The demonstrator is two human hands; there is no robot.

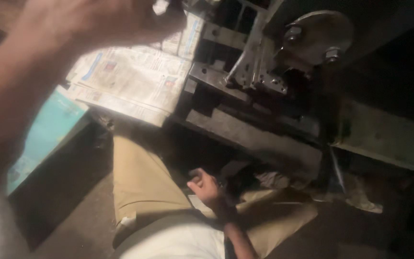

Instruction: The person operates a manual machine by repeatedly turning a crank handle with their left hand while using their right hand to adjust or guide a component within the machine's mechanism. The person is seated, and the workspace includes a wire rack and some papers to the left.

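Note:
My left hand (97,19) is raised at the top left, large and blurred, above a spread of newspapers (135,76). A small white scrap (160,6) shows at its fingertips, but the blur hides whether the hand grips it. My right hand (206,188) rests low on my lap with its fingers curled and nothing visible in them. It lies between my khaki-trousered thighs (140,177), beside a dark gap. A metal machine (264,62) with a round plate (319,36) stands ahead of me.
A teal box (49,134) sits at the left beside the newspapers. A long metal beam (389,139) runs along the right under the machine. Crumpled cloth or paper (360,196) lies on the dim floor at the lower right.

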